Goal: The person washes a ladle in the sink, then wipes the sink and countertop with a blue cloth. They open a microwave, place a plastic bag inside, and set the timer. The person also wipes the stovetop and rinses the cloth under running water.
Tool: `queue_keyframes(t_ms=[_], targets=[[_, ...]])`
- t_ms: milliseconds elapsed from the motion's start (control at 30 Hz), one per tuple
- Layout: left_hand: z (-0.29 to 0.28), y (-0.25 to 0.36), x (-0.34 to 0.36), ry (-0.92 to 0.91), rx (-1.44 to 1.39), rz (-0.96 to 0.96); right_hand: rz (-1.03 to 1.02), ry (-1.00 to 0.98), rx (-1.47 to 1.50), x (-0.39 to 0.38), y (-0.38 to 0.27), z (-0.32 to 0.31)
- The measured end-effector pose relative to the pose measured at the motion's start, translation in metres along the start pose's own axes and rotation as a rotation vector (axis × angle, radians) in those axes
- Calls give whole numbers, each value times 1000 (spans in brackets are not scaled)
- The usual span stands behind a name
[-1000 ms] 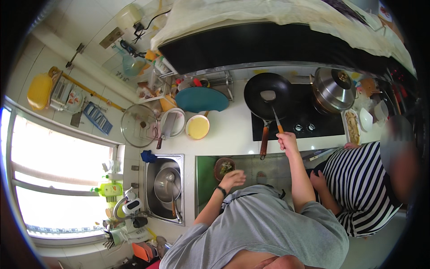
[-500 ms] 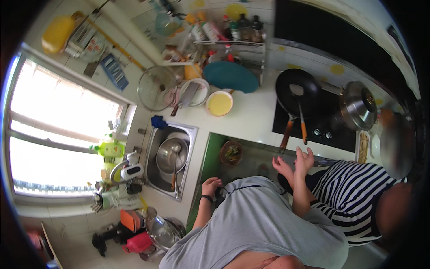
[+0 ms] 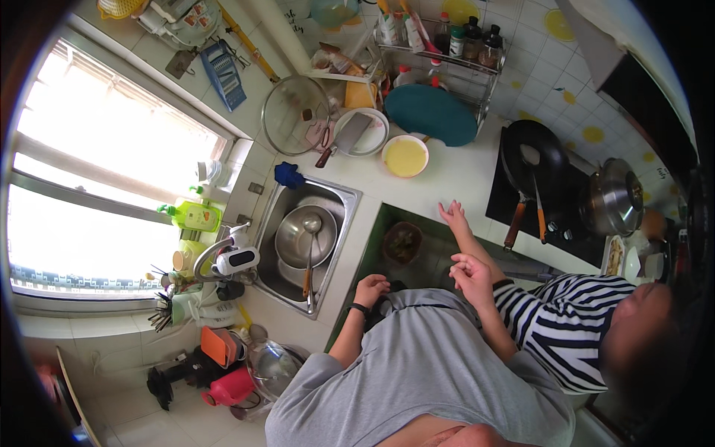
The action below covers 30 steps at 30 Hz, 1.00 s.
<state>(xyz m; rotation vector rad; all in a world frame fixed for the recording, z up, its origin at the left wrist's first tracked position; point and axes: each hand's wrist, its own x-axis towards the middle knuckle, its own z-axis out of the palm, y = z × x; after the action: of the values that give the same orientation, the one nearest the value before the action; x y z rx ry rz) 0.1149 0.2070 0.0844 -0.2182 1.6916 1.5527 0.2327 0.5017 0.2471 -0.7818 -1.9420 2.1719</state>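
Note:
My left hand (image 3: 371, 290) is curled beside my waist; whatever it may hold is hidden. My right hand (image 3: 469, 272) is raised over the recess, empty, with loosely bent fingers apart. A co-worker's outstretched hand (image 3: 452, 214) reaches just above it, near the counter edge. The black wok (image 3: 544, 141) sits on the dark hob (image 3: 495, 201), a spatula (image 3: 541, 220) resting in it. A bowl of yellow liquid (image 3: 405, 154) stands on the counter near a cleaver (image 3: 351, 135). In the recess is a bowl with greens (image 3: 401, 243).
A co-worker in stripes (image 3: 558, 320) stands at my right. At my left are the sink (image 3: 262, 279) with a steel bowl, a window (image 3: 74, 119) and kitchenware (image 3: 234, 384). A teal board (image 3: 430, 113) stands by a bottle rack; a steel pot (image 3: 611, 195) is on the hob.
My right hand has let go of the spatula and drawn back left. The co-worker's hand has reached up and leftward toward the counter. The view has turned toward the sink.

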Motion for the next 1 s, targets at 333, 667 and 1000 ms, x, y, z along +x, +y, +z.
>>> queue_keyframes(t_ms=[333, 667, 1000], targets=[[-52, 35, 45, -79, -50, 25, 62, -81, -87, 15, -1, 62], [-26, 105, 120, -213, -6, 177, 131, -15, -63, 10, -17, 94], [-113, 52, 81, 37, -28, 119, 166, -43, -58, 35, -20, 112]])
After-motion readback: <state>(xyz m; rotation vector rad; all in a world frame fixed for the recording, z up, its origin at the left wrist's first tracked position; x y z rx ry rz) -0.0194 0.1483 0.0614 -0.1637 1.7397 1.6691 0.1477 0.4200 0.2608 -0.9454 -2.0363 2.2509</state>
